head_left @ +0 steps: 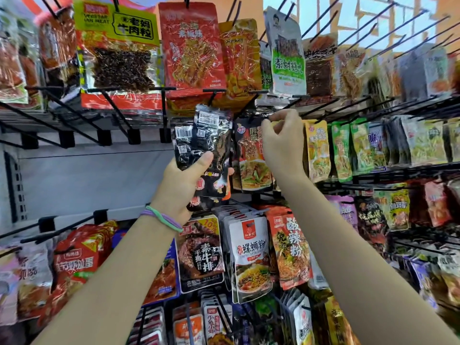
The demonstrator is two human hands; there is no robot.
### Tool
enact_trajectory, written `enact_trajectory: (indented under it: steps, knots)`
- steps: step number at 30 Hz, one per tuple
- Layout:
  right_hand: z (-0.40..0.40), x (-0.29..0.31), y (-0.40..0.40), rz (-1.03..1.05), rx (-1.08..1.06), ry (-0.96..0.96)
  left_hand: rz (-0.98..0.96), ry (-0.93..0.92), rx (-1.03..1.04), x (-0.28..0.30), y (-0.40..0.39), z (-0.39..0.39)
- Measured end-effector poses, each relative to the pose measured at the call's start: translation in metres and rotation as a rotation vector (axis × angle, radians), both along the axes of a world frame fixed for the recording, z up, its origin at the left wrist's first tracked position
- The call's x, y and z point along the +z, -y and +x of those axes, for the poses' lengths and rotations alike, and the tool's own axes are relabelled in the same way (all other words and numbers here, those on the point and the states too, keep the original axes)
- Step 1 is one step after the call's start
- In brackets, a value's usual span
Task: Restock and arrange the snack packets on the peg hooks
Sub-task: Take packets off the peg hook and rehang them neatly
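The left hand [185,180] grips a stack of black packets [202,150] in the middle of the frame, held up near the hooks so one can go on next. The stack stands tall, tops up, backs facing us. The right hand [282,143] pinches the top of a hanging packet [251,158] at its hook

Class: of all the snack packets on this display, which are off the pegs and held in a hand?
The black packets with barcode labels, gripped in the left hand. All other packets hang on hooks; the right hand only pinches at a hanging packet's top.
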State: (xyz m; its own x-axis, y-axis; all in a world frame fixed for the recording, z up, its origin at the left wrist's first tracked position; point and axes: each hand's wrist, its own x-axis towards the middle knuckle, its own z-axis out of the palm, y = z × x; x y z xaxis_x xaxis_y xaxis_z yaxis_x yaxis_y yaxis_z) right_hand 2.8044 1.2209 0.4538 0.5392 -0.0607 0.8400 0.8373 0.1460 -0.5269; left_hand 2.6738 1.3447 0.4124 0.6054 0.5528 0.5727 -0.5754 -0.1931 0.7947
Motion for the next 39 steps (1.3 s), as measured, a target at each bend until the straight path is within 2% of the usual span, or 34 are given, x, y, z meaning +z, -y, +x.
enact_trajectory:
  steps: [3, 5, 10, 12, 14, 17, 20, 23, 25, 28, 30, 31, 33, 35, 36, 39]
  knots:
    - [-0.018, -0.005, 0.001, -0.182, 0.319, -0.036, 0.052, -0.01, -0.052, 0.001, 0.003, 0.004]
    - [-0.021, -0.011, -0.001, -0.289, 0.444, -0.04, 0.108, -0.004, -0.05, 0.001, 0.009, 0.005]
    - [-0.01, -0.014, 0.012, -0.066, 0.303, -0.015, 0.137, 0.035, 0.084, 0.0, 0.007, 0.002]
    - [-0.011, -0.015, 0.015, -0.045, 0.212, -0.007, 0.136, 0.061, 0.132, 0.001, 0.006, 0.002]
    - [-0.017, -0.018, 0.012, -0.039, 0.179, 0.087, 0.189, 0.047, 0.206, 0.002, 0.013, 0.001]
    - [-0.04, -0.024, 0.001, -0.11, 0.288, 0.145, 0.278, -0.025, 0.224, 0.002, 0.028, 0.003]
    - [-0.054, -0.03, -0.007, -0.197, 0.522, 0.071, 0.22, 0.01, 0.128, -0.001, 0.036, 0.0]
    - [-0.052, -0.034, -0.003, -0.262, 0.544, 0.09, 0.216, 0.041, -0.025, -0.003, 0.031, -0.002]
    - [-0.05, -0.037, 0.001, -0.264, 0.554, 0.096, 0.181, 0.046, -0.042, -0.004, 0.027, -0.001]
    - [-0.049, -0.042, 0.0, -0.24, 0.414, 0.105, -0.019, 0.028, -0.067, -0.007, 0.021, -0.002]
    - [-0.048, -0.046, 0.003, -0.28, 0.353, 0.026, -0.052, 0.054, -0.123, -0.007, 0.022, -0.007]
    - [-0.048, -0.047, 0.006, -0.361, 0.391, -0.036, -0.055, 0.066, -0.139, -0.006, 0.024, -0.009]
    - [-0.049, -0.053, 0.012, -0.54, 0.601, -0.126, -0.056, 0.061, -0.148, -0.004, 0.025, -0.011]
    - [-0.048, -0.058, 0.012, -0.471, 0.876, -0.231, 0.013, 0.053, -0.081, -0.005, 0.023, -0.009]
    - [-0.047, -0.059, 0.012, -0.391, 0.939, -0.281, 0.087, 0.077, -0.033, -0.005, 0.02, -0.007]
    - [-0.038, -0.055, 0.018, -0.321, 0.855, -0.307, 0.379, 0.205, 0.286, -0.007, 0.01, -0.007]
